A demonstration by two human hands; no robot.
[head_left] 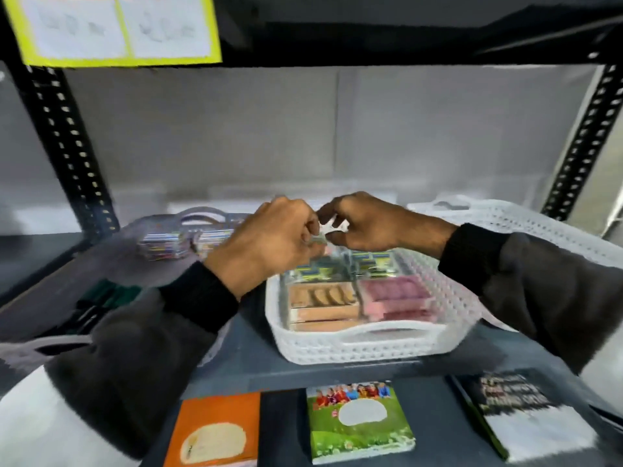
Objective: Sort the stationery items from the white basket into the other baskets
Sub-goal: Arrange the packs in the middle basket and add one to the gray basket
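Observation:
A white woven basket [371, 345] stands on the grey shelf, holding orange packs [320, 301], pink packs [394, 294] and blue-yellow packs [367, 261]. My left hand [269, 237] and my right hand [367, 224] meet above the basket's far left corner, both pinching a small pale, clear-wrapped item [320, 238]; blur hides what it is. A grey basket [202, 217] behind my left hand holds stacks of multicoloured packs [165, 244]. Another grey basket [37, 348] at the near left holds dark green pens [104, 298].
A second white basket [526, 227] sits at the back right. On the lower shelf lie an orange booklet [215, 429], a green booklet [357, 423] and a black-and-white booklet [526, 416]. Black perforated rack posts [64, 143] stand at both sides; a yellow-edged sheet [114, 28] hangs above.

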